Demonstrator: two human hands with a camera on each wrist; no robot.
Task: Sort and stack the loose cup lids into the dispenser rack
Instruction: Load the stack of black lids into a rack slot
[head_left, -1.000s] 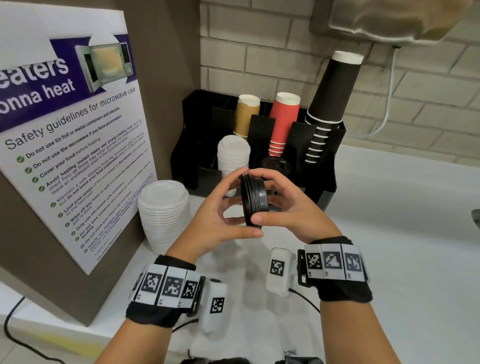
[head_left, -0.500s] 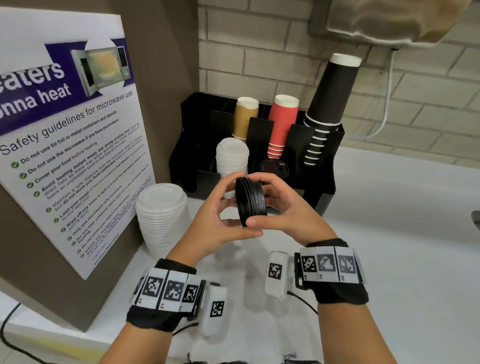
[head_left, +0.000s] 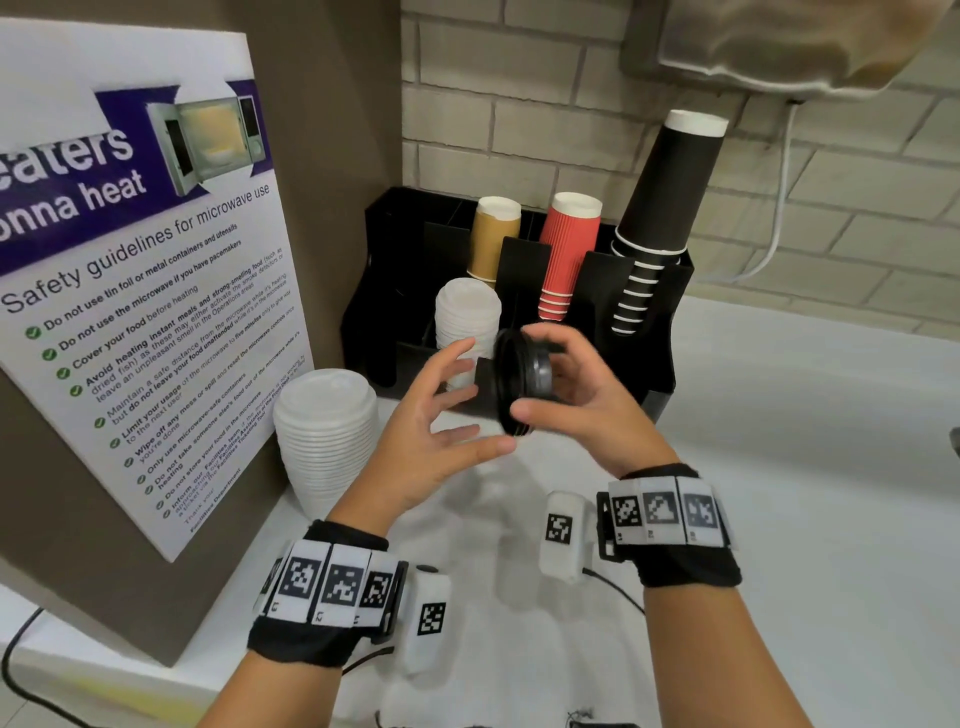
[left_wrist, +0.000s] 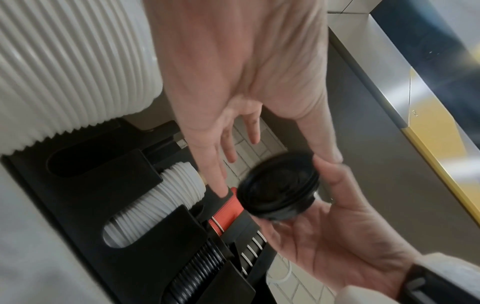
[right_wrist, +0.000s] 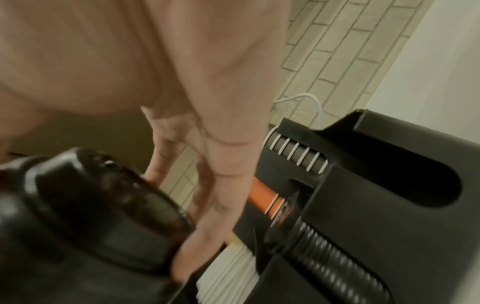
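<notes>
Head view: the black dispenser rack (head_left: 524, 291) stands at the counter's (head_left: 779, 467) back edge, white lids (head_left: 324, 436) stacked by its left. The left hand (head_left: 431, 441), earlier pressing the black lids (head_left: 522, 382), has let go, fingers spread. Left wrist view: the right hand (left_wrist: 330, 232) grips them on edge. Right wrist view: lids blurred, before the rack.

A microwave safety poster (head_left: 135, 270) beside brick wall (head_left: 519, 104).
</notes>
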